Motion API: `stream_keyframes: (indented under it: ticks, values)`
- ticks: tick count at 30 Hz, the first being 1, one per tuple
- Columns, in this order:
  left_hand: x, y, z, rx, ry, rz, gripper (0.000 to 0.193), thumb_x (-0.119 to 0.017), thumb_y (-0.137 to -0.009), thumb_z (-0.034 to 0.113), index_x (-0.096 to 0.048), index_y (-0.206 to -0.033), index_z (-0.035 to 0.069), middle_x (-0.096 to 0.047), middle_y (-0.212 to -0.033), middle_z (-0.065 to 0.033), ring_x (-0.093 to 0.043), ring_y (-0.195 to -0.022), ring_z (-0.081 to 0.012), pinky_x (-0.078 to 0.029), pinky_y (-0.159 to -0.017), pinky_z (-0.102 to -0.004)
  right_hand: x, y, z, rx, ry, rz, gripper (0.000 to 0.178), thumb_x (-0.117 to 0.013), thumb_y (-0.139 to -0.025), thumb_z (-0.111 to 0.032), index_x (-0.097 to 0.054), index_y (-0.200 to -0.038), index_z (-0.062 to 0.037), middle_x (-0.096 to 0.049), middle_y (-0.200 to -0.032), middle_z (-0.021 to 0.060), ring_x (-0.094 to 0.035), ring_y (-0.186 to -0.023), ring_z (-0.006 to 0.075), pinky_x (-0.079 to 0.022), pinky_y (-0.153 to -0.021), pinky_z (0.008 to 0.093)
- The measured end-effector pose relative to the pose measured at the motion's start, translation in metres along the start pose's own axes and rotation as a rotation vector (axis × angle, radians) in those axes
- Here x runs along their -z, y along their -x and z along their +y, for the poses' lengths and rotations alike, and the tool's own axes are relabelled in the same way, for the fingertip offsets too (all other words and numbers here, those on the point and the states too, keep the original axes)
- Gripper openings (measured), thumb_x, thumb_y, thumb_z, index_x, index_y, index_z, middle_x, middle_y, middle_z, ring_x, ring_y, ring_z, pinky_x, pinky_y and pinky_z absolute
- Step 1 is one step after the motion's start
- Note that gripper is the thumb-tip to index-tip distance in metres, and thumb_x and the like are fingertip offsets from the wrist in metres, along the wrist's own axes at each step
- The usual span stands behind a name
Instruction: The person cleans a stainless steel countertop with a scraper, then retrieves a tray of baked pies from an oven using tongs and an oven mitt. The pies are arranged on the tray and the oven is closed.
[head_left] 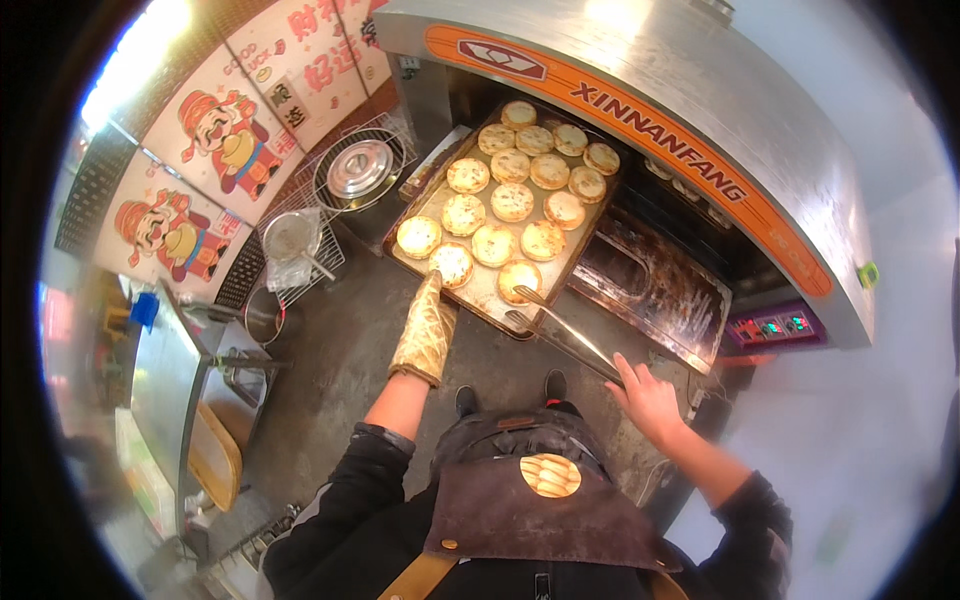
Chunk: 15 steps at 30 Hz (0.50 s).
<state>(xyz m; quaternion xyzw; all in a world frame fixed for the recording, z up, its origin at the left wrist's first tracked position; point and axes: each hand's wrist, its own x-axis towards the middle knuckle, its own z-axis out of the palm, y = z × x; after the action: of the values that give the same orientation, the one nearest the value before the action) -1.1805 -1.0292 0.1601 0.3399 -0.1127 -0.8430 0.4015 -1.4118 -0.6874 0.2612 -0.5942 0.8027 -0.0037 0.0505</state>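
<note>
A baking tray (480,299) full of round golden flatbreads (512,202) sticks out of the oven mouth. My left hand, in a quilted oven mitt (421,330), grips the tray's near left edge, beside a flatbread at that corner. In my right hand (648,402) are long metal tongs (572,331), which reach left to the tray's near corner. One tip of the tongs rests at the nearest flatbread (519,280); the other is lower, by the tray's rim. The fingers inside the mitt are hidden.
The steel oven (640,75) with an orange band spans the far right. A dark, stained metal deck (650,290) lies right of the tray. A lidded pot (360,168), wire rack (318,268) and strainer (292,236) stand left. Nearer left is a metal table (165,370).
</note>
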Motion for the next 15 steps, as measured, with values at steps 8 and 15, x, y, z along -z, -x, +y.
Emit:
stream_keyframes:
  ticks: [8, 15]
  values:
    - [-0.001, -0.029, 0.019, 0.146, -0.219, 0.049, 0.056, -0.061, -0.113, 0.031, -0.048, -0.157, -0.001, -0.057, -0.155, -0.0175, -0.058, -0.14, -0.0265, -0.049, -0.121, -0.0397, -0.03, 0.01, -0.064, -0.299, -0.147, 0.043, 0.06, -0.074, -0.103, -0.04, -0.057, -0.153, -0.0111, -0.072, -0.102, 0.0183, -0.073, -0.081, 0.0412, -0.06, -0.069, 0.0503]
    - [0.018, -0.023, 0.021, 0.189, -0.163, 0.058, 0.058, -0.069, -0.109, 0.034, -0.053, -0.154, 0.001, -0.061, -0.15, -0.014, -0.058, -0.136, -0.0232, -0.045, -0.121, -0.0375, -0.055, 0.05, -0.114, -0.421, -0.4, 0.193, 0.058, -0.076, -0.101, -0.044, -0.064, -0.146, -0.0094, -0.076, -0.104, 0.0192, -0.076, -0.09, 0.0395, -0.062, -0.076, 0.052]
